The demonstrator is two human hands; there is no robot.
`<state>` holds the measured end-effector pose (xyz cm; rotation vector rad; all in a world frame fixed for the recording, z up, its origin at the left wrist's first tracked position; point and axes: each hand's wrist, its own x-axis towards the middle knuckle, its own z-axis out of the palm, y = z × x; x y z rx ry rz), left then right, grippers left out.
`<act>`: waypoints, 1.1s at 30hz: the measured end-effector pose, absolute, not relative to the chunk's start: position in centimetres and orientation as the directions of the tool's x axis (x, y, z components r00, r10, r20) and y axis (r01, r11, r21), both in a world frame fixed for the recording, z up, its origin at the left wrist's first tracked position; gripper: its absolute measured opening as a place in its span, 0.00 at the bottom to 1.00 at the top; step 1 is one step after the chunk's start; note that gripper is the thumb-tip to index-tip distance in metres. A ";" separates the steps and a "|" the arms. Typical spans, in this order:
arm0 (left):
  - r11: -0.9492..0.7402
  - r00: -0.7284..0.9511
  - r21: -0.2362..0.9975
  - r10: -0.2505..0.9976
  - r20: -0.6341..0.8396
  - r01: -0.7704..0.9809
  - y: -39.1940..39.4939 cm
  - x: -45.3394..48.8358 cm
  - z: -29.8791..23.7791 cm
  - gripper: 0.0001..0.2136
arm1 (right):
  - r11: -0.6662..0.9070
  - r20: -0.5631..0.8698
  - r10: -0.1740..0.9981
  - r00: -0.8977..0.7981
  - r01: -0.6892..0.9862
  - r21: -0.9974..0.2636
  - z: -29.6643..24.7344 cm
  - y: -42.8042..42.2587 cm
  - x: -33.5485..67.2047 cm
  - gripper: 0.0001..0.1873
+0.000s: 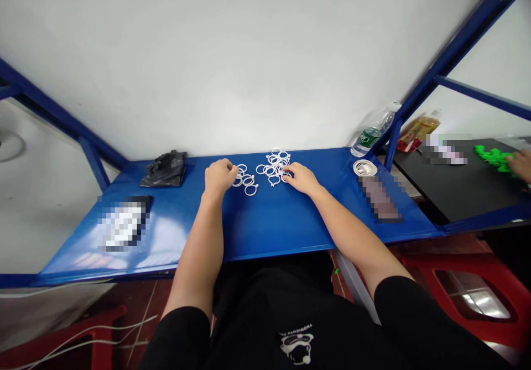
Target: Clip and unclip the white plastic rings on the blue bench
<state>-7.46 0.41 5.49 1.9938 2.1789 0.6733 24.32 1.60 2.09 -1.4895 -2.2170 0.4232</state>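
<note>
White plastic rings, each with a small eyelet like a curtain ring, lie on the blue table (274, 220) in two groups. The larger pile of rings (271, 170) is near the wall, in front of my right hand (302, 180). Its thumb and index finger close around a ring at the pile's right edge. The smaller group of rings (249, 181) lies just right of my left hand (219, 176). That hand is curled with its thumb and fingertips together beside the nearest rings; what they hold, if anything, is hidden.
A crumpled black plastic bag (166, 169) and a blurred-out item (124, 223) lie at left. At right are a water bottle (375, 132), a coiled white cable (365, 167) and a blurred dark object (380, 198). Another person's hand (520, 165) touches green pieces (493, 158) on the neighbouring black table.
</note>
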 end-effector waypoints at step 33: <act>-0.624 0.401 0.603 0.782 0.477 0.498 -1.5 1.7 3.2 0.15 | 0.250 0.226 0.944 -0.241 0.074 -0.965 3.0 0.0 21.7 0.21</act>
